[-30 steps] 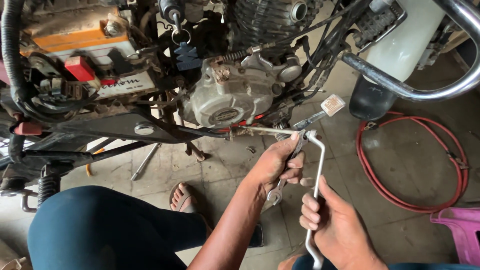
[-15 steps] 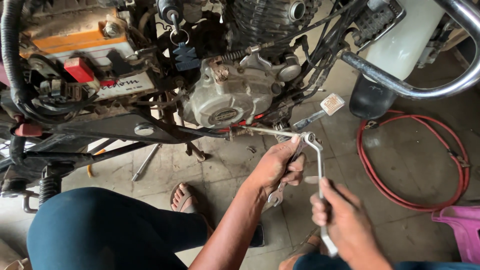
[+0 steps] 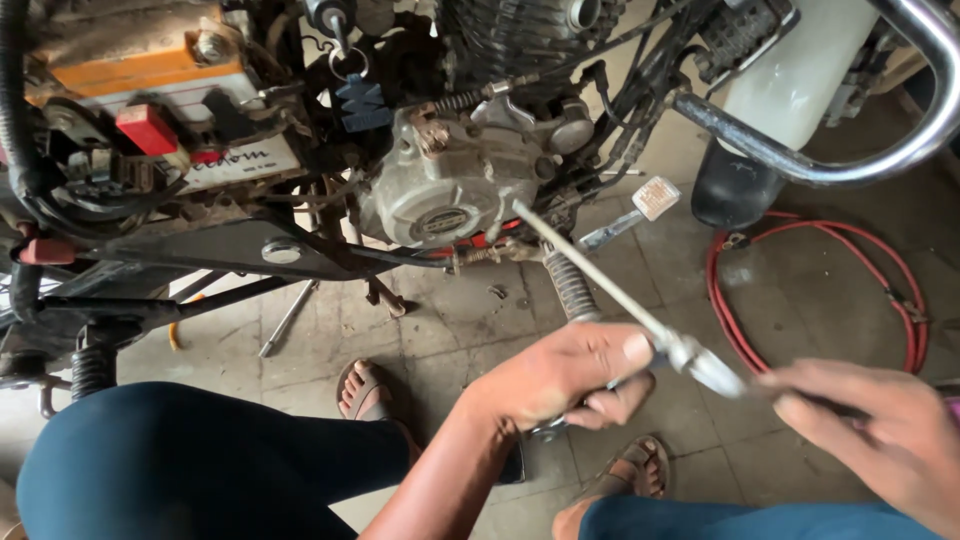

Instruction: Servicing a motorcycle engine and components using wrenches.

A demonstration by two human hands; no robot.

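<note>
My left hand (image 3: 570, 375) is closed around the lower part of a long metal rod (image 3: 600, 285), a bare steel lever that runs up and away toward the engine case (image 3: 445, 195) of the motorcycle. Its far tip sits near the case; I cannot tell if it touches. My right hand (image 3: 880, 425) grips the blurred end of the same piece just right of the chromed joint (image 3: 700, 365), fingers curled shut on it. The rod looks stiff and fairly heavy for its thickness, smooth and likely oily, so it could twist in my palm. I judge the safest hold is low on the shaft, near the joint. A ribbed footpeg (image 3: 570, 285) hangs just behind it, and a red hose (image 3: 820, 310) lies coiled on the floor.
</note>
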